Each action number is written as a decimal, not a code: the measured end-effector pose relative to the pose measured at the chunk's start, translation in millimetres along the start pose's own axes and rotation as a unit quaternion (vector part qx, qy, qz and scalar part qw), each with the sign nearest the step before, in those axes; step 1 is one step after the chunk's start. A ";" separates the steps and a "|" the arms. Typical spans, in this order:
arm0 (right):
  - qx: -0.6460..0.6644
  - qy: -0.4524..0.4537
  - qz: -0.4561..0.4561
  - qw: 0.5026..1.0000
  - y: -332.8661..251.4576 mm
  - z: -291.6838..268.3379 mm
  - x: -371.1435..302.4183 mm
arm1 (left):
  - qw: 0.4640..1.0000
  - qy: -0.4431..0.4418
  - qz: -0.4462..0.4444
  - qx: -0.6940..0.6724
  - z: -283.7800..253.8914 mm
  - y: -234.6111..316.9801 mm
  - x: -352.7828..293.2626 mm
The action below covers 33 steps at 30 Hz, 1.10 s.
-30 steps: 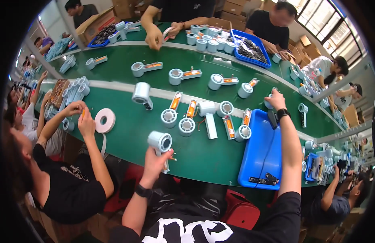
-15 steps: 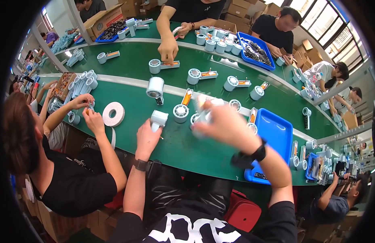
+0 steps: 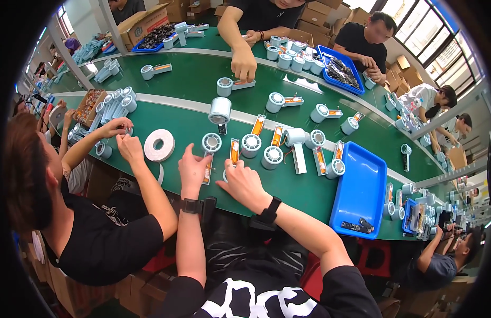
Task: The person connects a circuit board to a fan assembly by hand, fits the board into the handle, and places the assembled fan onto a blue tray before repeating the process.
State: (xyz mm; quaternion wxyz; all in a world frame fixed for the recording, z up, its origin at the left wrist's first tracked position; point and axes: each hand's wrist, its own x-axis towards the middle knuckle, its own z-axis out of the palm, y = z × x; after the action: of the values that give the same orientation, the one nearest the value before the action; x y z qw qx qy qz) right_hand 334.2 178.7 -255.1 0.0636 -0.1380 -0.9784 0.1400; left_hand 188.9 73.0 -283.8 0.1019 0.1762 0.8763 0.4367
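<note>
My left hand (image 3: 194,168) is closed at the side of a pale blue handheld fan (image 3: 211,142). That fan's round grille faces up, and its handle, with an orange strip inside, points toward me. Just right of it my right hand (image 3: 246,184) curls its fingers over the head of another fan, mostly hidden beneath them; its opened handle (image 3: 234,150) points away from me. Beyond my right hand lie more fans with orange-filled handles, such as one fan (image 3: 251,144) and another fan (image 3: 272,157). A fan with a plain handle (image 3: 299,159) lies farther right.
At right, a blue tray (image 3: 362,191) holds a few black parts (image 3: 359,226). A white tape roll (image 3: 159,145) lies left of my hands. A co-worker (image 3: 118,212) sits close on my left. Across the table, another person's hand (image 3: 244,64) touches a fan (image 3: 224,86).
My right hand has come left, close to my left hand, from a blurred reach over the fans. The fan at my left hand now shows its grille. The whole view has shifted slightly.
</note>
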 end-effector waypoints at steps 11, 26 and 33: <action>-0.044 0.114 0.131 0.984 121.4 -85.5 79.9 | 0.979 0.092 0.160 -0.086 23.0 -42.0 -56.3; 0.093 0.084 -0.040 0.991 129.9 -133.5 58.0 | 0.974 -0.005 0.209 -0.083 11.8 -39.0 -61.2; 0.087 -0.132 -0.185 0.970 51.8 -103.0 -81.8 | 0.967 -0.014 0.239 -0.085 13.4 -43.5 -59.7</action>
State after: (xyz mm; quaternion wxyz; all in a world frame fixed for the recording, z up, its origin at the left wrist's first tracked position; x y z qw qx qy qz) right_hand 442.1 229.3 -179.2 -0.0296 0.0711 -0.9708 0.2272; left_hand 238.6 34.8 -325.1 0.0219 0.3771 0.7669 0.5188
